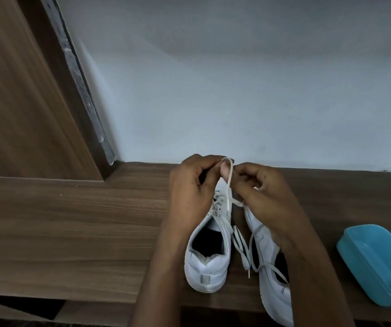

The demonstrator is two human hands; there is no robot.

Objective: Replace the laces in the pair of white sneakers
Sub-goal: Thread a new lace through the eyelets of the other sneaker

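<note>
Two white sneakers stand side by side on a wooden table, heels toward me. The left sneaker (207, 260) is upright with its opening showing. The right sneaker (268, 263) is partly hidden under my right forearm. A white lace (229, 182) rises from the left sneaker's eyelets in a loop. My left hand (192, 190) pinches the top of this loop above the shoe's toe end. My right hand (264, 190) grips the same lace just to the right. Loose lace ends (244, 250) trail between the two shoes.
A blue plastic tray (378, 263) lies on the table (72, 223) at the right. A pale wall (237, 90) stands behind the table, and a wooden panel (20, 90) rises at the left. The table's front edge runs just under the sneakers' heels.
</note>
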